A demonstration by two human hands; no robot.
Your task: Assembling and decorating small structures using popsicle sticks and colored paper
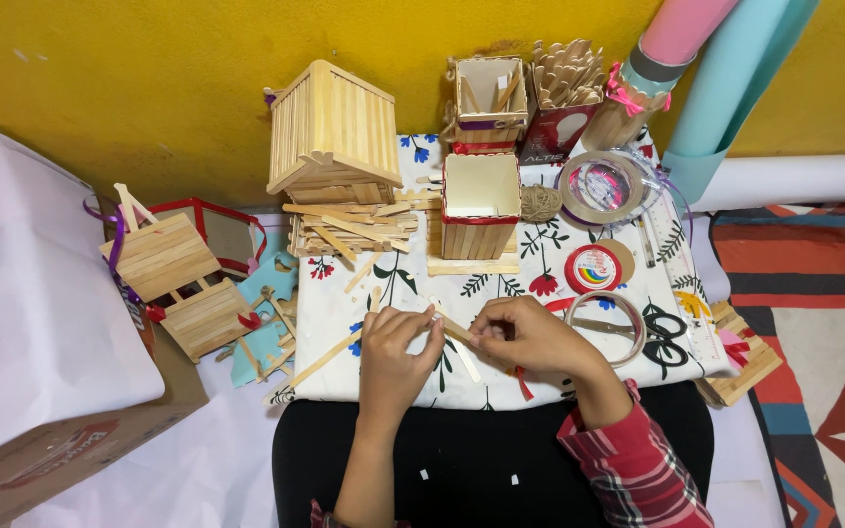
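Both hands meet over the near edge of a floral cloth (638,284) that covers the work surface. The left hand (395,354) has its fingers pinched together on the left end of a thin wooden stick (454,332), and the right hand (530,337) is closed on the same stick from the right, so the stick lies between the two hands, just above the cloth. A long loose stick (313,368) lies slanted just left of the left hand. A roll of tape (606,329) sits just right of the right hand. Farther off stand a stick-built house (334,132) and an open square box of sticks (479,207), with a ball of twine (540,202) beside the box. A cardboard box (70,440) sits at the near left
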